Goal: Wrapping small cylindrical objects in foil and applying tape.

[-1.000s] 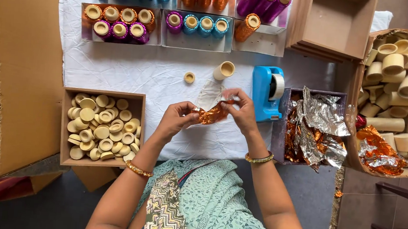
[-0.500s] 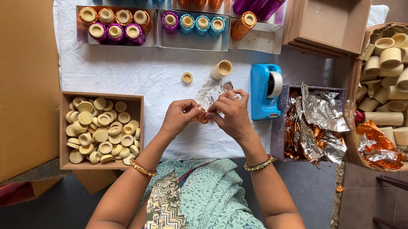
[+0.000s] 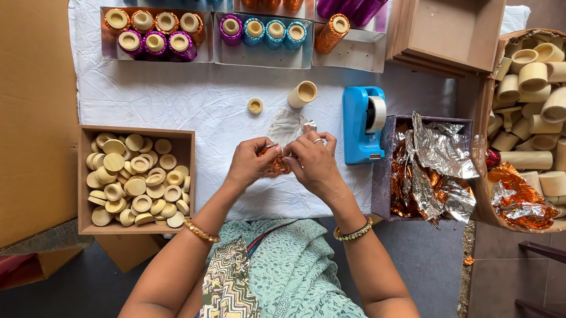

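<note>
Both my hands meet over the white cloth point(image 3: 166, 99) at the table's near edge. My left hand point(image 3: 250, 164) and my right hand point(image 3: 313, 163) pinch one small piece wrapped in orange foil point(image 3: 276, 165), with a silver foil end point(image 3: 308, 126) sticking up behind my right fingers. Most of the piece is hidden by my fingers. A bare cream tube point(image 3: 301, 94) and a small cream cap point(image 3: 255, 106) lie on the cloth just beyond my hands.
A wooden box of cream caps point(image 3: 134, 181) sits at my left. A blue tape dispenser point(image 3: 364, 123) and a box of crumpled foil sheets point(image 3: 430, 167) are at my right, then a basket of bare tubes point(image 3: 557, 100). Trays of foil-wrapped tubes point(image 3: 152, 31) line the far side. A cardboard flap point(image 3: 19, 91) stands left.
The orange foil sheet was spread open between my hands a second ago; now it is gathered tight around the piece, and my hands have closed together and moved slightly away from me.
</note>
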